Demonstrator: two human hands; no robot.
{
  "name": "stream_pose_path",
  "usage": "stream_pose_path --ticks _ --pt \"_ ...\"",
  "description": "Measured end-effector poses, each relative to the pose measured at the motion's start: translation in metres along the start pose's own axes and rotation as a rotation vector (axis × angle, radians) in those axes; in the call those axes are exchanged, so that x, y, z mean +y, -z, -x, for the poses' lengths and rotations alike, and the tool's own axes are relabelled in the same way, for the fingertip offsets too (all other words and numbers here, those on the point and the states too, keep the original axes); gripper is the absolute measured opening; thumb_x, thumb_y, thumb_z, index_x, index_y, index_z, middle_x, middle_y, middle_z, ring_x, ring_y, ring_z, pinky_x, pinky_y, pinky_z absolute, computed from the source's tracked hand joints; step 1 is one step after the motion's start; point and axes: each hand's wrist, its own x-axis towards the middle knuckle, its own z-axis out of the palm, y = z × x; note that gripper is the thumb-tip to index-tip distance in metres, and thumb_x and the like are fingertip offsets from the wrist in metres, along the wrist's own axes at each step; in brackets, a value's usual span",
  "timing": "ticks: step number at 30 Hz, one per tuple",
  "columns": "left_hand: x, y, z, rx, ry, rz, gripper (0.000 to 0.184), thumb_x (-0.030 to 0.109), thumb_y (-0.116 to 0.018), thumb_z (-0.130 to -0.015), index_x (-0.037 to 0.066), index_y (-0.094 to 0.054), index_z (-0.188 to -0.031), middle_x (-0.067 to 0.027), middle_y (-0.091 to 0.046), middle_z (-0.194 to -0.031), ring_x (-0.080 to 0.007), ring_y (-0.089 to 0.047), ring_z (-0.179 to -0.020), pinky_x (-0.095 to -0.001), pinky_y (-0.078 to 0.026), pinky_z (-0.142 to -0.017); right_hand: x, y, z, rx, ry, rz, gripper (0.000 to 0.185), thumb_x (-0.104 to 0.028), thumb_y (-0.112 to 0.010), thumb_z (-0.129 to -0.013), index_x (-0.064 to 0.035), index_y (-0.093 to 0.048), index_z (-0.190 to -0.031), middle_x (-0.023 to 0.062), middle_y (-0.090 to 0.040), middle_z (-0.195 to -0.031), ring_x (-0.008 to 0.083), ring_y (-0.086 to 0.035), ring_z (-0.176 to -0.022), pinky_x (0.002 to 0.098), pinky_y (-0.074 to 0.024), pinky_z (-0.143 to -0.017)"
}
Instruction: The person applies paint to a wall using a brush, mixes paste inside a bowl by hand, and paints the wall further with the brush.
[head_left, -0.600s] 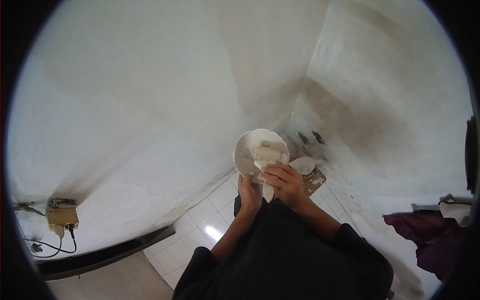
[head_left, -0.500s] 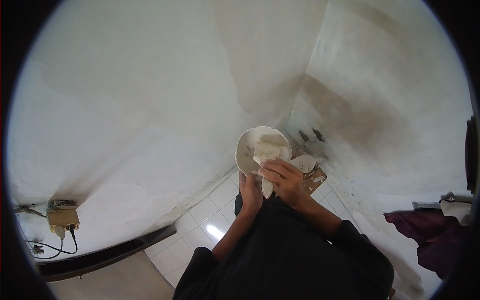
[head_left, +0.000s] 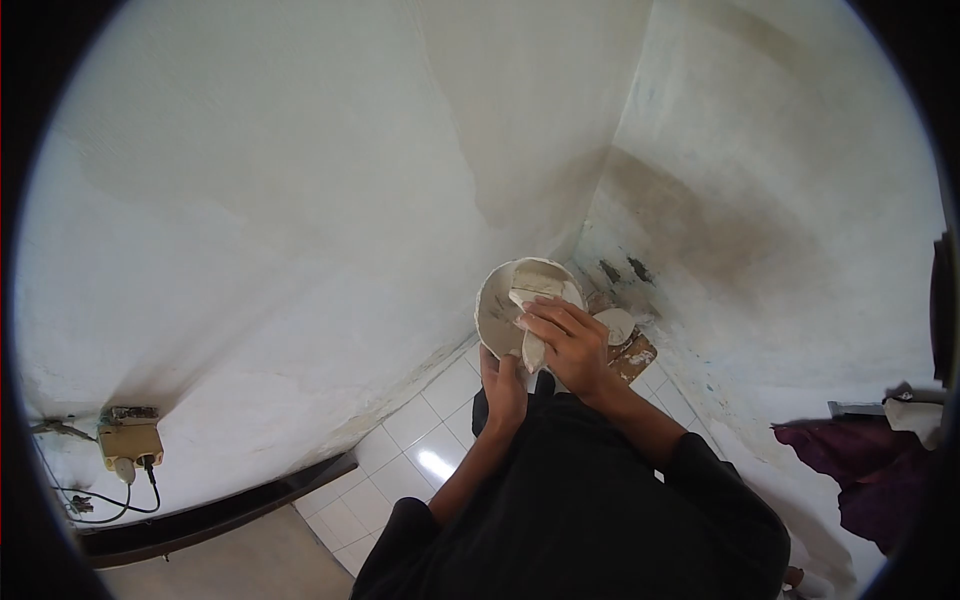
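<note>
A white, putty-smeared bowl is held in front of my body. My left hand is closed on its near rim, with the thumb at the edge. In my right hand is a putty knife, its pale, coated handle pointing down toward me and fingers pressed along it. The knife's wide end lies inside the bowl near the far wall, covered with off-white paste. My right fingers hide part of the knife and the bowl's right side.
Two plastered walls meet in a corner ahead, with damp-looking patches. Behind the bowl, a brown board carries a round whitish item. A socket box with cables hangs left; maroon cloth hangs right. White tiles cover the floor.
The putty knife has moved up and farther into the bowl, its wide end now nearer the far wall. My right hand has shifted slightly upward with it; my left keeps hold of the bowl.
</note>
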Motion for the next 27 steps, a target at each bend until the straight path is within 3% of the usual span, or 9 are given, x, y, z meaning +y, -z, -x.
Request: stream_pose_path --ticks 9,12,14,18,21,23,27 --pt "0.0 -0.001 -0.011 -0.02 -0.028 -0.062 0.05 -0.003 -0.046 -0.087 -0.003 -0.034 -0.136 -0.0144 -0.05 -0.126 -0.0203 -0.053 -0.114 -0.0314 -0.046 -0.095 0.012 -0.004 0.0 0.019 -0.033 -0.034 0.035 0.001 -0.07 -0.064 -0.0093 -0.069 -0.097 0.0074 -0.07 -0.102 0.027 -0.068 -0.093 0.0366 -0.0568 -0.079" --pt "-0.001 0.005 -0.012 -0.049 -0.077 -0.082 0.044 -0.002 -0.042 -0.09 0.0 -0.04 -0.134 -0.0107 -0.054 -0.124 -0.0186 -0.057 -0.11 -0.0326 -0.047 -0.093 0.012 -0.001 -0.001 -0.043 -0.084 -0.03 0.035 -0.003 -0.072 -0.064 -0.0099 -0.069 -0.098 0.0072 -0.07 -0.101 0.0266 -0.068 -0.092 0.0361 -0.0566 -0.078" --pt "-0.002 0.006 -0.013 0.002 -0.051 -0.168 0.048 -0.005 -0.04 -0.086 -0.001 -0.04 -0.134 -0.0111 -0.053 -0.123 -0.0191 -0.058 -0.108 -0.0321 -0.049 -0.09 0.013 0.004 -0.003 -0.102 -0.069 -0.076 0.033 -0.008 -0.073 -0.064 -0.01 -0.069 -0.097 0.007 -0.07 -0.101 0.0261 -0.068 -0.094 0.0361 -0.0566 -0.078" --pt "-0.002 -0.001 -0.018 0.018 -0.073 -0.204 0.046 -0.004 -0.041 -0.087 -0.001 -0.04 -0.133 -0.011 -0.053 -0.123 -0.019 -0.058 -0.107 -0.0312 -0.05 -0.088 0.013 0.005 -0.004 -0.081 -0.02 -0.08 0.036 0.002 -0.065 -0.065 -0.01 -0.069 -0.099 0.004 -0.069 -0.103 0.0236 -0.067 -0.094 0.0353 -0.0573 -0.076" --pt "-0.001 0.003 -0.019 0.007 -0.044 -0.188 0.044 -0.004 -0.042 -0.087 -0.002 -0.04 -0.131 -0.0121 -0.053 -0.124 -0.0197 -0.058 -0.108 -0.0319 -0.049 -0.09 0.008 0.006 -0.01 -0.003 0.008 -0.045 0.034 0.0 -0.067 -0.066 -0.009 -0.069 -0.098 0.0052 -0.07 -0.102 0.0254 -0.068 -0.094 0.0365 -0.0572 -0.077" --pt "0.005 0.004 -0.015 -0.007 -0.029 -0.15 0.05 -0.001 -0.049 -0.088 -0.004 -0.035 -0.135 -0.015 -0.051 -0.126 -0.0202 -0.052 -0.116 -0.0317 -0.042 -0.1 0.005 0.003 -0.012 0.07 0.04 -0.022 0.032 -0.001 -0.068 -0.066 -0.0082 -0.069 -0.097 0.0065 -0.07 -0.101 0.0269 -0.068 -0.094 0.0368 -0.0571 -0.078" --pt "0.014 0.006 -0.008 -0.058 -0.016 -0.153 0.049 -0.002 -0.05 -0.088 -0.004 -0.034 -0.135 -0.0146 -0.051 -0.127 -0.0198 -0.052 -0.117 -0.0319 -0.042 -0.1 -0.001 -0.003 -0.011 0.086 0.017 0.002 0.032 -0.003 -0.069 -0.065 -0.0083 -0.069 -0.097 0.0067 -0.07 -0.102 0.0265 -0.068 -0.093 0.0366 -0.057 -0.078"
